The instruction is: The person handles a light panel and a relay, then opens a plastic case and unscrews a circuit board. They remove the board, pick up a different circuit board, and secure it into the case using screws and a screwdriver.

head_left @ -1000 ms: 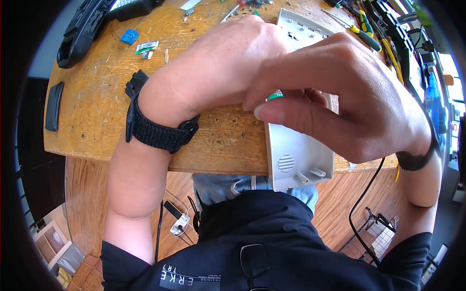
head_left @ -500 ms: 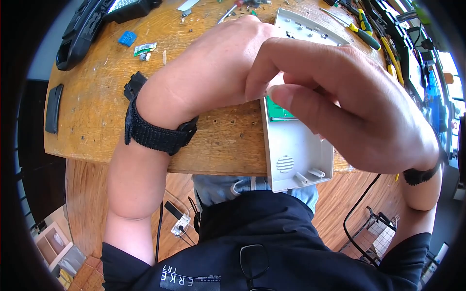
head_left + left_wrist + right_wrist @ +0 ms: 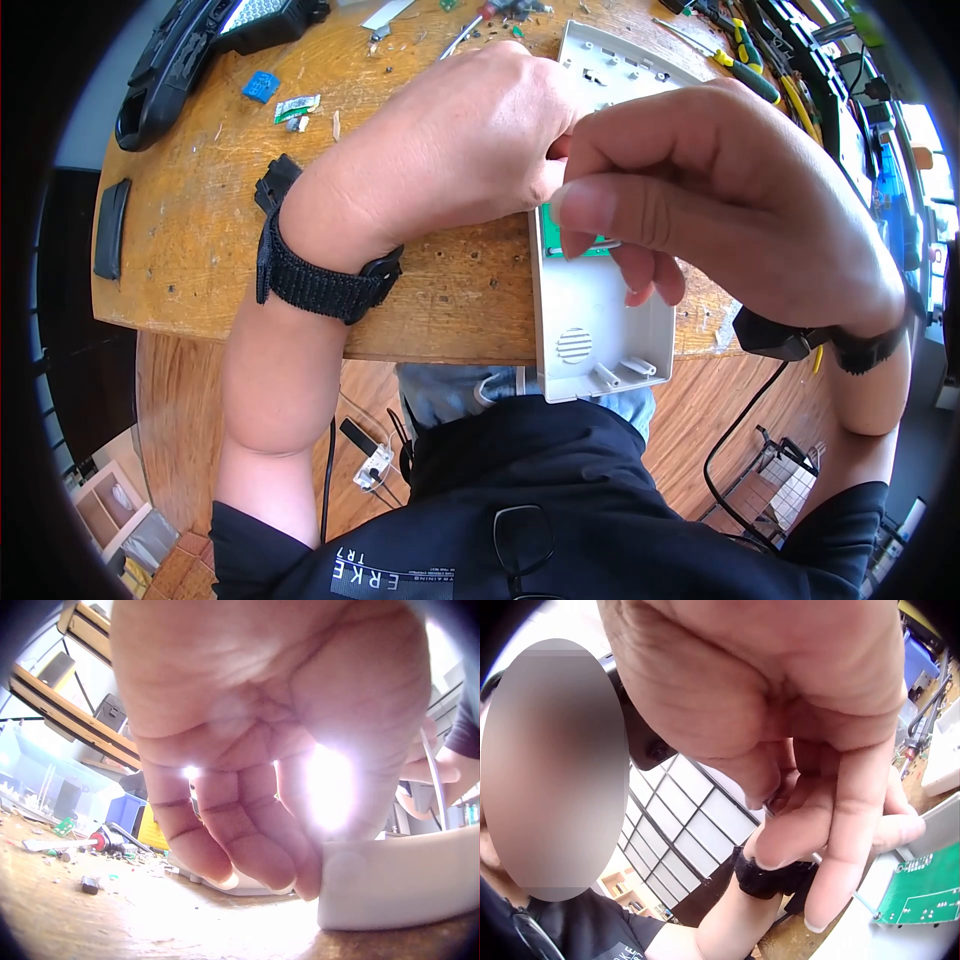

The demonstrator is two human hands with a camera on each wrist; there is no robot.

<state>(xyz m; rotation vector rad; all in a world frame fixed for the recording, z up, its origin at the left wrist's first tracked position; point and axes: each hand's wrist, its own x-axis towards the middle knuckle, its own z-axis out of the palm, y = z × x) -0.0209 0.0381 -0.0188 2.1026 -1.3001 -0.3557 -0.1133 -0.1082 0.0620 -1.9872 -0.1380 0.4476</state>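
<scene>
A white plastic casing [image 3: 605, 300] with a round speaker grille overhangs the front table edge. Inside it lies a green circuit board [image 3: 553, 232], partly hidden under my hands. My left hand [image 3: 490, 140] grips the casing near the board; in the left wrist view its fingers [image 3: 259, 859] bend down along the outer wall. Over the casing, my right hand [image 3: 740, 200] pinches a thin metal rod [image 3: 865, 905] between thumb and fingers. The rod slants down to the board's corner, and its upper end is hidden in the hand, so I cannot tell its kind.
Behind lies a second white shell [image 3: 620, 70] with small posts. Yellow-and-black screwdrivers [image 3: 750, 78] and other tools line the right side. A blue block [image 3: 261, 87], a small green-and-white packet [image 3: 297, 107], and a black strip [image 3: 112, 228] lie at left.
The casing has shifted slightly left with my left hand. My right hand has moved over the casing, its lower fingers now showing beneath the thumb, and more of the green board is visible.
</scene>
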